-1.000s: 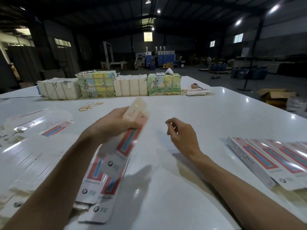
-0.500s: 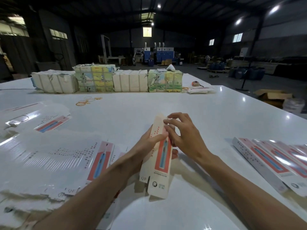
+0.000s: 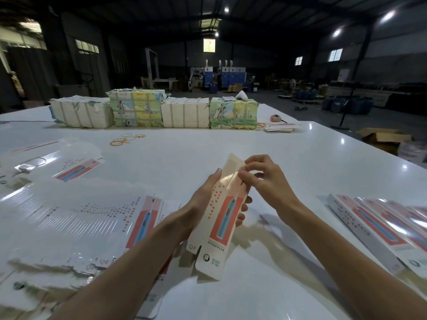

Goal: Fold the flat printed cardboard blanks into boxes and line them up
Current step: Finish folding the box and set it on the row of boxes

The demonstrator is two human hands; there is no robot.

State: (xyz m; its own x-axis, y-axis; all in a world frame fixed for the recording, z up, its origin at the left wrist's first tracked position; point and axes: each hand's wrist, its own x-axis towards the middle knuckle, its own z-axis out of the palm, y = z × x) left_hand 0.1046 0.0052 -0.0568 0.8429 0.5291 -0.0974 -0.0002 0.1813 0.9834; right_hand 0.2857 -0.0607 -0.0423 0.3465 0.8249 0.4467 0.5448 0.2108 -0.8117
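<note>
One blank [image 3: 225, 218], four bundles [image 3: 184, 115] beyond

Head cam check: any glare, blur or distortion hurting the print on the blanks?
Head view: lamp glare washes out the flat blanks at left, and their near edge smears; the wide-angle lens bends the table edge; the hall behind is dim; the held box, left hand and right hand are sharp.

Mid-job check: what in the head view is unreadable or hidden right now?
Head view:
- left hand: fingers mostly behind the held box.
- folded boxes, right: cut by frame edge, count unclear.
- flat blanks, left: glare and blur wash out print.
</note>
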